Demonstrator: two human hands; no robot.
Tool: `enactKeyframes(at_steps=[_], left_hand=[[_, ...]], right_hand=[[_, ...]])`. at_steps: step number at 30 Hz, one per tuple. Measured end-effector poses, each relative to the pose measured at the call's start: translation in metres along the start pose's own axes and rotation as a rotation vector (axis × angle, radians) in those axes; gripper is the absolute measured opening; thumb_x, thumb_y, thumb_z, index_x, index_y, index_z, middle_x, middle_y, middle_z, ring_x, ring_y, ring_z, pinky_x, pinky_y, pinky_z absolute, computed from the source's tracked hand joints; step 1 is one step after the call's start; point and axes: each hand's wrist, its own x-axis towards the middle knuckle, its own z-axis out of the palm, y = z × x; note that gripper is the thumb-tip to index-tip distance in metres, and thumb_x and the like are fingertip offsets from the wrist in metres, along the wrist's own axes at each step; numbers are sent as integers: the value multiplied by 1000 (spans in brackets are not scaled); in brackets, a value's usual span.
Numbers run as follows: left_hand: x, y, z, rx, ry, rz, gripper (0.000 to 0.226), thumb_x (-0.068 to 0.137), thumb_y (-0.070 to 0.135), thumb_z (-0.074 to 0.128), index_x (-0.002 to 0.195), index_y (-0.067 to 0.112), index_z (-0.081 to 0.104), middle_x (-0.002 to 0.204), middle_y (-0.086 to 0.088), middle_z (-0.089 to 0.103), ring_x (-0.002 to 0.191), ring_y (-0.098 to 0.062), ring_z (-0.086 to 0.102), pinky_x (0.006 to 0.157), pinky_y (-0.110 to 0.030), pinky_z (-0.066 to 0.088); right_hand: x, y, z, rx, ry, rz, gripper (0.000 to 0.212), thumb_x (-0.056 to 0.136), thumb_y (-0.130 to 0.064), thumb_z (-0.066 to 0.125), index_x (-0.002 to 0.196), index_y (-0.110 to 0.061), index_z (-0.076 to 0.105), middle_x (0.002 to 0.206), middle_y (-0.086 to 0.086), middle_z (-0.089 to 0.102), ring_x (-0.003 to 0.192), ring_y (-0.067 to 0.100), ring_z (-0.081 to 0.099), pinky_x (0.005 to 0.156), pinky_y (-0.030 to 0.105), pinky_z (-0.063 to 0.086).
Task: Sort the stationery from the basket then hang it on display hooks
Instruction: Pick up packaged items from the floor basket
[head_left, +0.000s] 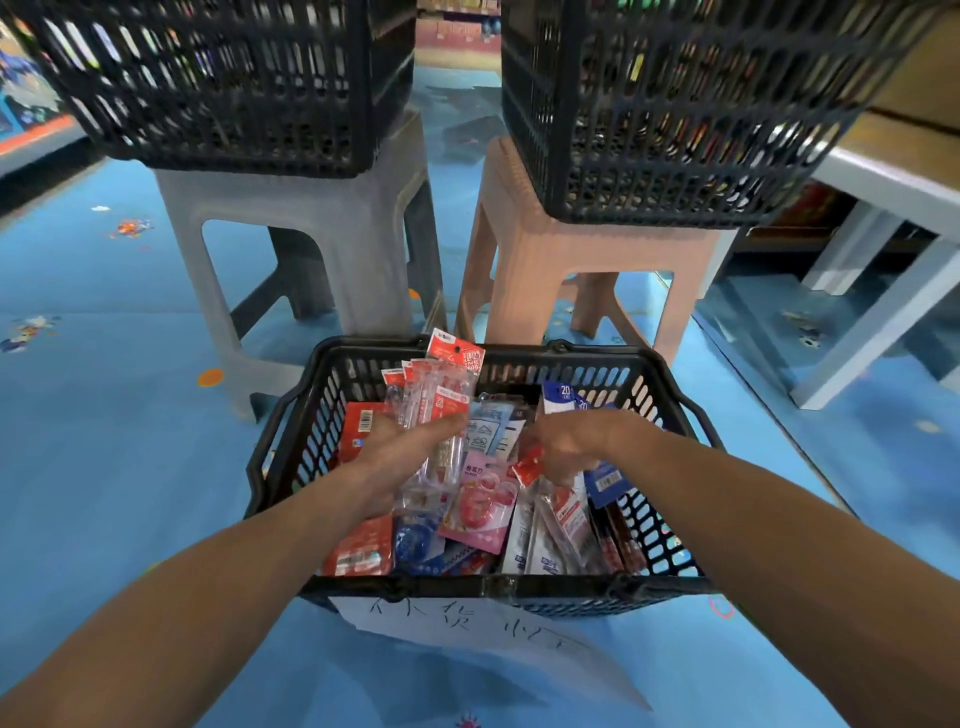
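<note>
A black plastic basket (670, 400) on the blue floor holds several stationery packets. My left hand (400, 452) grips a bundle of clear and red pen packs (441, 400) that stands up above the basket's far rim. My right hand (566, 447) reaches into the middle of the basket, fingers curled on a small red packet (531, 464). Below the hands lie a pink packet (480, 512), red packets (361, 548) and white packs (545, 540). Blue cards (605, 480) lean at the right side. No display hooks are in view.
Two large black crates (234, 104) (675, 114) sit on a grey stool (322, 249) and a pink stool (524, 260) just behind the basket. A white shelf frame (883, 291) stands at the right. A paper label (467, 634) hangs on the basket's near side.
</note>
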Motion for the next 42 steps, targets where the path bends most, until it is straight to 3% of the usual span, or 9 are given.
enactKeyframes(at_steps=[3, 10, 20, 23, 27, 29, 32, 37, 42], left_hand=[[-1, 1, 1, 3, 4, 7, 142, 39, 67, 95, 155, 27, 22, 153, -13, 44, 136, -38, 48, 111, -64, 39], [-2, 5, -7, 0, 128, 26, 126, 71, 52, 87, 159, 15, 5, 160, -18, 31, 144, -40, 38, 114, -54, 37], [-17, 14, -8, -39, 101, 29, 132, 74, 62, 78, 162, 13, -9, 170, -12, 11, 153, -36, 22, 118, -56, 27], [-17, 13, -9, -65, 79, 26, 132, 72, 63, 78, 162, 15, -7, 170, -11, 12, 153, -37, 22, 117, -58, 29], [-12, 8, -12, -42, 53, 8, 133, 69, 67, 80, 162, 19, -2, 169, -11, 14, 152, -38, 23, 116, -61, 29], [-12, 7, -12, -50, 55, 3, 130, 71, 64, 80, 162, 16, -1, 169, -12, 16, 151, -37, 25, 116, -61, 29], [-11, 5, -10, -71, 52, -9, 128, 72, 64, 80, 162, 15, 2, 168, -11, 19, 151, -36, 27, 118, -59, 28], [-11, 7, -8, -93, 41, -30, 138, 57, 70, 84, 161, 16, 11, 164, -11, 29, 146, -37, 35, 114, -61, 37], [-10, 8, -6, -123, -8, 16, 128, 47, 78, 87, 154, 30, 33, 156, -6, 39, 143, -36, 38, 108, -69, 39]], right_hand=[[-2, 0, 1, -133, 46, 4, 25, 95, -16, 64, 120, -13, 67, 113, 1, 66, 100, 20, 60, 80, 30, 49], [-10, -2, -23, 864, 136, -173, 19, 90, -13, 73, 105, -19, 64, 95, 3, 70, 86, 19, 63, 70, 29, 46], [-4, -41, -41, 1563, 355, -246, 5, 104, -14, 49, 101, -17, 52, 71, 1, 61, 55, 13, 60, 56, 28, 52], [-2, -51, -41, 1620, 333, -393, 23, 102, -23, 52, 99, -3, 64, 77, 10, 63, 65, 22, 63, 65, 32, 52], [-3, -51, -46, 1775, 276, -488, 42, 97, -19, 50, 56, -19, 62, 58, 2, 58, 52, 15, 58, 63, 31, 48], [-1, -54, -47, 1695, 345, -480, 8, 85, -11, 69, 81, -16, 64, 77, 8, 65, 66, 19, 66, 68, 36, 55], [8, -57, -43, 1595, 488, -317, 60, 71, 9, 82, 110, -16, 44, 111, 18, 63, 94, 31, 71, 81, 49, 60], [1, -60, -48, 1736, 450, -336, 36, 81, 17, 47, 107, -8, 51, 78, 11, 54, 56, 15, 61, 52, 30, 53], [4, -57, -48, 1717, 411, -367, 31, 73, -12, 52, 101, -12, 63, 72, 2, 49, 62, 14, 47, 63, 30, 43]])
